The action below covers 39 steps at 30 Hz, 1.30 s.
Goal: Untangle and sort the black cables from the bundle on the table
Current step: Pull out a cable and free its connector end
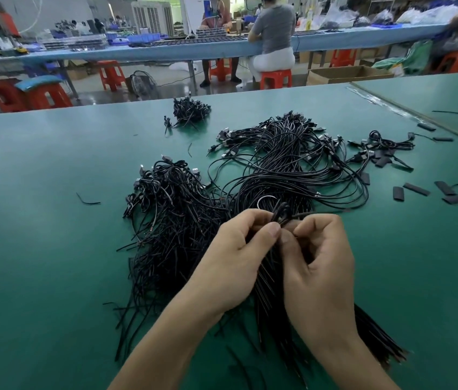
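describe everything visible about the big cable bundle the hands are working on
The cable bundle is a tangle of thin black leads, plug ends fanned out at the far side, cut ends running toward the person. It lies on the green table. The left hand and right hand pinch a loop in it.

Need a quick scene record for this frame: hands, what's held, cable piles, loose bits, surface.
left hand: pinches cable loop
right hand: pinches the same cable loop
main bundle: table centre, tangled, plugs fanned at far end
left pile: beside main bundle, touching it
far pile: small, apart, near far edge
right cluster: few cables, apart
short black pieces: scattered at right
table: green surface
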Available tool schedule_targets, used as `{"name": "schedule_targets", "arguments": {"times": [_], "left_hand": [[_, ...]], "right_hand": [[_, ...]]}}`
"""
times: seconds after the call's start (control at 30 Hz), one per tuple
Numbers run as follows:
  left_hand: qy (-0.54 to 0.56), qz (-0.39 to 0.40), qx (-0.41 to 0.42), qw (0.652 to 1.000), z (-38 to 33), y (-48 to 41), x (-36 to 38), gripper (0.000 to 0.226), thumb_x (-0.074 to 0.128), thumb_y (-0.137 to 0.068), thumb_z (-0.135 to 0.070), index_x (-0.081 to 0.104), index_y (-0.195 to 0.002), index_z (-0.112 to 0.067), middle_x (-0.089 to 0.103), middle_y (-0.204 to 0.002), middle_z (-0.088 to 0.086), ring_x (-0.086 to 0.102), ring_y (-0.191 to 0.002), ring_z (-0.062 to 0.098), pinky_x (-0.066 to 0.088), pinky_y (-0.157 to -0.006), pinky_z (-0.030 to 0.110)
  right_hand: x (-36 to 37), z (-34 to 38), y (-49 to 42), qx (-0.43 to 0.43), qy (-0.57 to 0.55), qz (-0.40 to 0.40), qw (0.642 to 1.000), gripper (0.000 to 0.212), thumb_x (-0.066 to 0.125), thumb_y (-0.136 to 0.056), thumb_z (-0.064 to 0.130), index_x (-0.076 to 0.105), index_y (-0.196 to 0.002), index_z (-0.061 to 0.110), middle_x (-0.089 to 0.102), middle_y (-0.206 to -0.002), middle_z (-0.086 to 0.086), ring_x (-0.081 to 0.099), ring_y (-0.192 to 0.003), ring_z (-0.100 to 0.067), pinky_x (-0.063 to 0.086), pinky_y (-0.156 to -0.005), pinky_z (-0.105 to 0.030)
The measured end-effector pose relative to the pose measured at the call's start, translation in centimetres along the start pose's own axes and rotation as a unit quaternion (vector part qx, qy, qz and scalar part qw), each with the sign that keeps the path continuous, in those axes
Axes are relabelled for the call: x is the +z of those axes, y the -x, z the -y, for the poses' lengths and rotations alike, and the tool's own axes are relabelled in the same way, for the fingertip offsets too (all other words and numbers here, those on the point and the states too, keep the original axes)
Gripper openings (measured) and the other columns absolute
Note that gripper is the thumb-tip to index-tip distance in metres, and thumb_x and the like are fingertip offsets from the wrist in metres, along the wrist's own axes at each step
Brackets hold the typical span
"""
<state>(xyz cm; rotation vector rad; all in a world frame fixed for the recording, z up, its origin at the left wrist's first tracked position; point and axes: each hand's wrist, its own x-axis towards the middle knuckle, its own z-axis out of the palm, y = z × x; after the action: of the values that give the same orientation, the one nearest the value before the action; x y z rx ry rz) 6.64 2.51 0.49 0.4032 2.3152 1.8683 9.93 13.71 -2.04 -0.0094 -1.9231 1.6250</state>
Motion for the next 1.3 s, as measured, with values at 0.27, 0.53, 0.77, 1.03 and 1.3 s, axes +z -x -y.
{"name": "schedule_targets", "arguments": {"times": [0.27,0.53,0.77,1.03,1.3], "left_hand": [[-0.124,-0.055,0.135,0.982,0.4,-0.1,-0.5,0.023,0.064,-0.096,-0.023,0.070,-0.108,-0.041,0.049,-0.095,-0.011,0.051,-0.098,0.004,0.041,-0.088,0.015],[-0.095,-0.016,0.149,0.984,-0.2,0.3,-0.2,0.024,0.054,-0.095,-0.016,0.069,-0.101,-0.033,0.067,-0.092,-0.004,0.066,-0.089,0.017,0.054,-0.080,0.030],[-0.099,-0.017,0.148,0.984,0.0,0.4,-0.5,0.037,0.042,-0.096,-0.052,0.060,-0.080,-0.024,0.060,-0.073,-0.004,0.053,-0.062,0.002,0.043,-0.056,0.016],[-0.066,-0.035,0.066,0.995,1.5,-0.6,-1.3,0.045,0.082,-0.081,-0.031,0.055,-0.114,-0.045,0.070,-0.101,-0.020,0.063,-0.080,0.002,0.049,-0.067,0.021],[-0.070,-0.032,0.081,0.994,1.4,-0.7,-2.5,0.026,0.081,-0.076,-0.035,0.075,-0.101,-0.039,0.045,-0.061,-0.011,0.037,-0.055,0.007,0.036,-0.056,0.017]], "right_hand": [[0.0,-0.3,-0.4,0.156,-0.180,-0.002,0.971,0.026,0.063,-0.091,0.000,0.046,-0.079,0.016,0.062,-0.074,0.008,0.057,-0.073,-0.012,0.053,-0.072,-0.026],[-0.4,-1.1,-1.1,0.248,-0.374,0.051,0.892,0.021,0.066,-0.080,-0.002,0.053,-0.077,0.015,0.064,-0.074,-0.008,0.061,-0.070,-0.016,0.055,-0.064,-0.022],[-0.4,-1.5,-0.8,0.249,-0.326,0.076,0.909,0.029,0.065,-0.087,0.000,0.048,-0.072,0.018,0.063,-0.078,-0.009,0.058,-0.070,-0.019,0.053,-0.065,-0.028],[-0.7,-1.4,-0.8,0.202,-0.221,0.054,0.953,0.030,0.063,-0.092,-0.002,0.045,-0.077,0.017,0.066,-0.077,0.001,0.060,-0.072,-0.011,0.055,-0.072,-0.023],[-0.5,-1.4,-0.8,0.217,-0.276,0.075,0.933,0.033,0.063,-0.090,-0.002,0.049,-0.072,0.021,0.065,-0.077,0.001,0.058,-0.073,-0.015,0.053,-0.073,-0.026]]}}
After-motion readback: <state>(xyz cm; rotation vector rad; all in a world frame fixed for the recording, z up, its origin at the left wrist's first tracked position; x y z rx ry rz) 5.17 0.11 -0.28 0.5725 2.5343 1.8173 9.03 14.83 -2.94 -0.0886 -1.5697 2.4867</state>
